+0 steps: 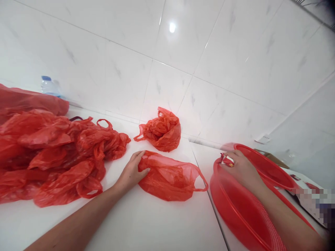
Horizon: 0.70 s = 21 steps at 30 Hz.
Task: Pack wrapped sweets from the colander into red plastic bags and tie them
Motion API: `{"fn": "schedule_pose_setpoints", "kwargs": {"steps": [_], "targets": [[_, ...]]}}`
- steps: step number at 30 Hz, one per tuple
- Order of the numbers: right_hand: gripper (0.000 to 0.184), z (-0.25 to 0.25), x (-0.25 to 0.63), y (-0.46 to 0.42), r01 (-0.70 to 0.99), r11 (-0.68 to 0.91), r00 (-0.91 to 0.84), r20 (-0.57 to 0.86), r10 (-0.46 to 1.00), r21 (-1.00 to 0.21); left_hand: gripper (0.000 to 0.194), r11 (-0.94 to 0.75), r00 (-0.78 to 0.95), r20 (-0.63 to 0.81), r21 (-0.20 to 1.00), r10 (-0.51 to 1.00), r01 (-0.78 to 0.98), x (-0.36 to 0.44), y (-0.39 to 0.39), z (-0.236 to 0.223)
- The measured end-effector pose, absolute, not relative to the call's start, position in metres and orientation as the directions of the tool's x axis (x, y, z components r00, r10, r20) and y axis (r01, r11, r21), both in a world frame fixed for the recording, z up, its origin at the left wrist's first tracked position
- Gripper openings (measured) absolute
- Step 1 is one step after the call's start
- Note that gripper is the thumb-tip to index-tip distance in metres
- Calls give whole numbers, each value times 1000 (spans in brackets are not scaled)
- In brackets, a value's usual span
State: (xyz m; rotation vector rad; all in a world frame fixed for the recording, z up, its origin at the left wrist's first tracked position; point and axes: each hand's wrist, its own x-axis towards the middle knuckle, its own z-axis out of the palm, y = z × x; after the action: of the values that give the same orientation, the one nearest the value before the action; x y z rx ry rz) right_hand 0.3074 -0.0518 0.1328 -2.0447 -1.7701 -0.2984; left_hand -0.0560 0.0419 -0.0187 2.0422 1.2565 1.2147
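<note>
My left hand (131,171) rests on the left edge of a flat red plastic bag (170,177) lying on the white table (146,223), thumb pressing the bag against the fingers. My right hand (239,168) reaches into a large red plastic basin (235,212) at the right, fingers curled around small items I cannot make out at its rim. A second red basin (267,167) lies behind the first. A filled, bunched red bag (162,130) stands farther back on the table.
A big heap of crumpled red plastic bags (52,153) covers the table's left side. A water bottle (49,86) stands behind it by the white tiled wall. A cardboard piece (272,158) and printed packets (311,198) lie at the far right.
</note>
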Motion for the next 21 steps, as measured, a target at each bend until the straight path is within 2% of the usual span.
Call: {"fn": "schedule_pose_setpoints", "kwargs": {"steps": [2, 5, 8, 11, 13, 15, 16, 18, 21], "targets": [[24, 139, 268, -49, 975, 55, 41, 417, 908, -215, 66, -486, 191, 454, 732, 870, 478, -55, 41, -19], [20, 130, 204, -43, 925, 280, -206, 279, 938, -258, 68, -497, 183, 472, 724, 863, 478, -54, 40, -21], [17, 107, 157, -29, 878, 404, -357, 214, 909, -254, 69, -516, 189, 489, 716, 852, 470, -53, 40, -22], [15, 81, 137, -10, 885, 401, -385, 113, 916, -236, 70, -541, 209, 505, 710, 838, 452, -52, 40, -24], [30, 70, 134, 0, 891, 378, -376, 55, 925, -251, 70, -550, 220, 509, 711, 832, 438, -52, 40, -25], [53, 65, 136, 3, 880, 358, -371, 18, 928, -312, 69, -555, 229, 508, 715, 830, 425, -52, 39, -24], [58, 66, 139, 2, 872, 347, -367, 9, 930, -345, 69, -558, 231, 510, 716, 828, 420, -52, 38, -24], [51, 75, 148, -4, 868, 318, -337, 18, 941, -381, 68, -563, 225, 519, 713, 825, 418, -53, 37, -22], [35, 97, 177, -20, 896, 241, -210, 123, 970, -372, 67, -548, 189, 524, 710, 831, 442, -54, 37, -18]]}}
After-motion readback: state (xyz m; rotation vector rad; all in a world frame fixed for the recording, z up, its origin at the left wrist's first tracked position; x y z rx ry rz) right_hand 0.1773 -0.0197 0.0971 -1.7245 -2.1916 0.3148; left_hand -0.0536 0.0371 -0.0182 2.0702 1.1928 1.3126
